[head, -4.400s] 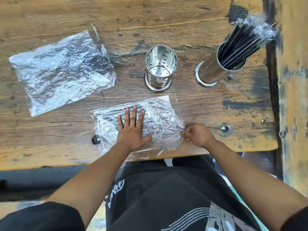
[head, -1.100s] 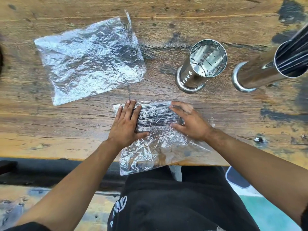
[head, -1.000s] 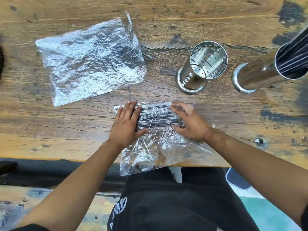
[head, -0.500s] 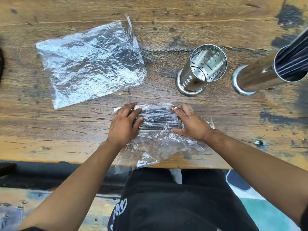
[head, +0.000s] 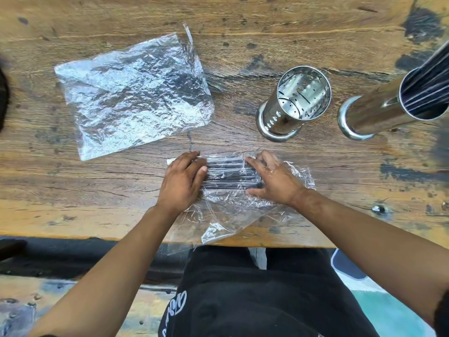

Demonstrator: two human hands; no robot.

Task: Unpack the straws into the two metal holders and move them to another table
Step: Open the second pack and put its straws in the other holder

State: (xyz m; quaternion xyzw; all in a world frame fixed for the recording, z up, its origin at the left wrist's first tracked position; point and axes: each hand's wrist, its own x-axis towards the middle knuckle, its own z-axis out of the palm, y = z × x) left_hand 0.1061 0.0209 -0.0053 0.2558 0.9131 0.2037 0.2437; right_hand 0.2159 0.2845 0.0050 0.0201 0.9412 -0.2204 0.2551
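A bundle of black straws lies crosswise inside a clear plastic bag near the table's front edge. My left hand curls over the bundle's left end through the plastic. My right hand grips the right end, fingers above and thumb below. An empty perforated metal holder stands behind the bag. A second metal holder at the right holds black straws that run out of the frame.
An empty crumpled plastic bag lies flat at the back left of the worn wooden table. The loose bag end hangs over the front edge above my lap. A bolt head sits at the right front.
Both hands have gathered the spread straws into a tight bundle and curled round its ends. The bag's loose lower part has crumpled and folded up. The view shifted slightly.
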